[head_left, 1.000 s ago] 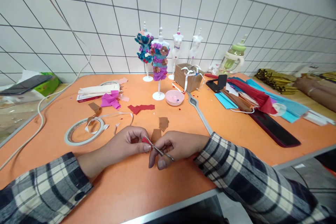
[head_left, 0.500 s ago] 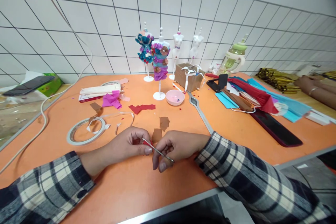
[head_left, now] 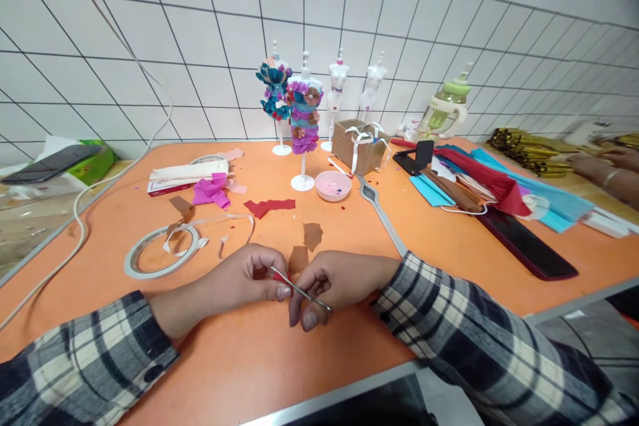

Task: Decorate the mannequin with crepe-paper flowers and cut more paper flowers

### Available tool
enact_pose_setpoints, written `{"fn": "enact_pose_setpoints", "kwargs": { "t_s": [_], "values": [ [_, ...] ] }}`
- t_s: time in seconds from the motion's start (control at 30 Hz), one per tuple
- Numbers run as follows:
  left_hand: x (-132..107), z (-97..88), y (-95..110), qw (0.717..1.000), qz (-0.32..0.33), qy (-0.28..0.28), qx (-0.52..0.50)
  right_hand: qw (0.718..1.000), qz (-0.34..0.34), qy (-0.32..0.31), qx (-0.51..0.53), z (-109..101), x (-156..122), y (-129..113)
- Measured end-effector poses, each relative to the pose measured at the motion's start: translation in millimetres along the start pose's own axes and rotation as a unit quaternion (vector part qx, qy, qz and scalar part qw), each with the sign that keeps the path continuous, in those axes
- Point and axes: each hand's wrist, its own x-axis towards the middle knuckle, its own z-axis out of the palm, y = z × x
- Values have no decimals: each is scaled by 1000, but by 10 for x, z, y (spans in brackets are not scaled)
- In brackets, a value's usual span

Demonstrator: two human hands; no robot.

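Observation:
My left hand [head_left: 252,274] is closed in a pinch on a small piece of red crepe paper [head_left: 282,277], mostly hidden by the fingers. Close against it, my right hand [head_left: 322,286] grips slim silver scissors [head_left: 300,290], thumb and fingers around the handle end. Their blades point up and left, lying across the red paper at my left fingertips. Just beyond the hands, brown crepe paper pieces [head_left: 313,237] lie on the orange table [head_left: 279,359]. Farther back is a torn red crepe strip [head_left: 269,206].
A double-sided tape roll [head_left: 136,266] lies left, near magenta paper [head_left: 212,192]. A pink bowl [head_left: 333,186], a flower-covered mini dress form [head_left: 304,120] and a small cardboard box [head_left: 357,148] stand behind. A phone [head_left: 529,246] and folded papers [head_left: 499,183] lie right. Another person's arm [head_left: 599,170] shows far right.
The scissors' blades look closer together than before, and less of the red paper shows. Both hands stay nearly in place; the view has shifted slightly.

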Motion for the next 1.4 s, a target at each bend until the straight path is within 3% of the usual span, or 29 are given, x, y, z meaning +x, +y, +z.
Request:
{"fn": "enact_pose_setpoints", "kwargs": {
  "t_s": [1.4],
  "values": [
    [10,55,15,997,-42,-24,53,999,0,5,-39,-5,-1,36]
  ]
}}
